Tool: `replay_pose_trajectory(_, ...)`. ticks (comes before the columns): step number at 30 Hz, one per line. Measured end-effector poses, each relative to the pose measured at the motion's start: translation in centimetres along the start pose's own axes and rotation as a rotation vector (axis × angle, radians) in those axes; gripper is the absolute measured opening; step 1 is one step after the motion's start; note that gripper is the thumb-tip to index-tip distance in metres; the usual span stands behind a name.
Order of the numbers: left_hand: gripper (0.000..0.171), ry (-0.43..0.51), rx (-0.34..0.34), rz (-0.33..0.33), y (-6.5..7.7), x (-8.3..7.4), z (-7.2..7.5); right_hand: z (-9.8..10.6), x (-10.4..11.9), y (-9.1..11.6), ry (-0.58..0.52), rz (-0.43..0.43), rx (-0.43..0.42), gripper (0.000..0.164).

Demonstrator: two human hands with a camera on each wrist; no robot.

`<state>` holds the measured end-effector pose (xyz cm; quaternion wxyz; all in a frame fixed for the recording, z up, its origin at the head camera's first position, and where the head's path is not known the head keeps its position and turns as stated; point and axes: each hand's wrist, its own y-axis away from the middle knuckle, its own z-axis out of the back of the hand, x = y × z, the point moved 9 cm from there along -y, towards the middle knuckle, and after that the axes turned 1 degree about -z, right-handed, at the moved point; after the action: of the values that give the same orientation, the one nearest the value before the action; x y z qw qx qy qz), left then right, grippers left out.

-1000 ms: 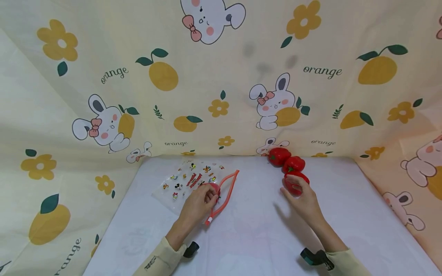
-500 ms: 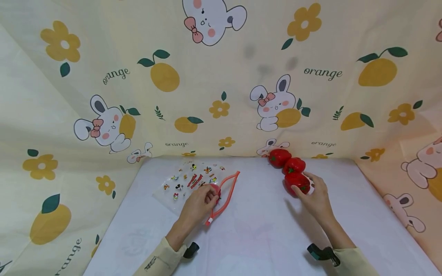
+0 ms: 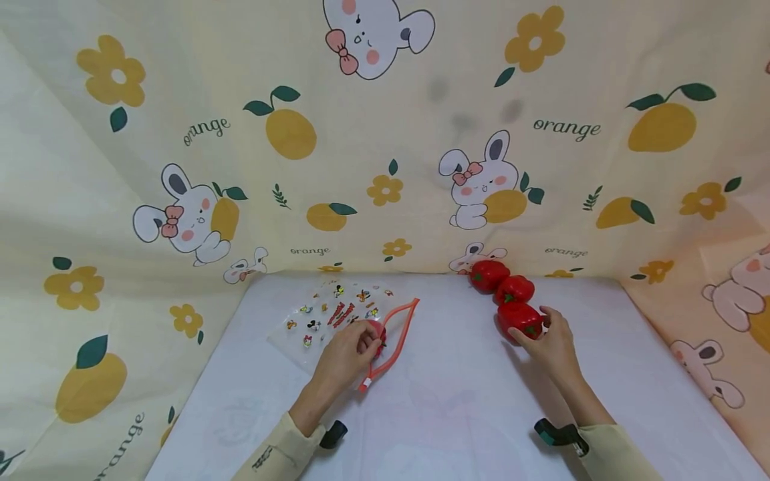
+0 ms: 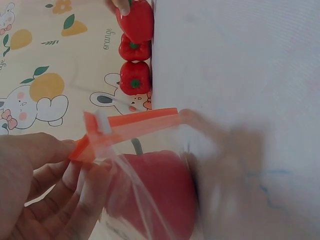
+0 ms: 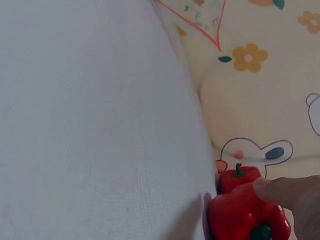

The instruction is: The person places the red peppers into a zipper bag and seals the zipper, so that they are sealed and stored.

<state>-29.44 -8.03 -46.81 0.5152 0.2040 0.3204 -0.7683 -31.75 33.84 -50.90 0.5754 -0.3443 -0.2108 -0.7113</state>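
My left hand (image 3: 345,351) pinches the orange zip edge (image 4: 142,117) of a clear zip bag (image 3: 319,334) printed with small cartoon figures. Through the plastic in the left wrist view shows a red bell pepper (image 4: 160,195), lying inside near the bag's mouth. On the right, a row of three red bell peppers runs back toward the wall. Around the nearest bell pepper (image 3: 519,319) my right hand (image 3: 555,351) has its thumb on the front side and fingers on the far right side. The middle bell pepper (image 3: 515,290) and the far bell pepper (image 3: 489,276) stand right behind it.
A white table (image 3: 433,401) carries everything. Behind it and at both sides hangs a cream cloth (image 3: 240,194) printed with rabbits, oranges and flowers. Each wrist wears a small black camera (image 3: 333,434).
My right hand has shifted rightward from over the nearest bell pepper to its right side, with thumb and fingers now around it. The left hand and bag have stayed put.
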Motion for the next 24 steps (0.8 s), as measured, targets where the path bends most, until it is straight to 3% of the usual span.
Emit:
replay_pose_trajectory(10,0.010,0.003,-0.002,-0.012,-0.1,-0.1,0.0,0.0,-0.8,0.0,0.033,-0.068,0.016,0.089)
replay_pose_trajectory(18,0.010,-0.001,-0.003,-0.014,-0.1,-0.1,0.0,-0.9,0.1,0.7,0.026,-0.047,0.068,0.091)
replay_pose_trajectory(24,0.010,0.006,-0.005,-0.012,-0.1,0.0,0.0,-1.6,1.6,1.5,-0.041,0.003,0.101,0.089)
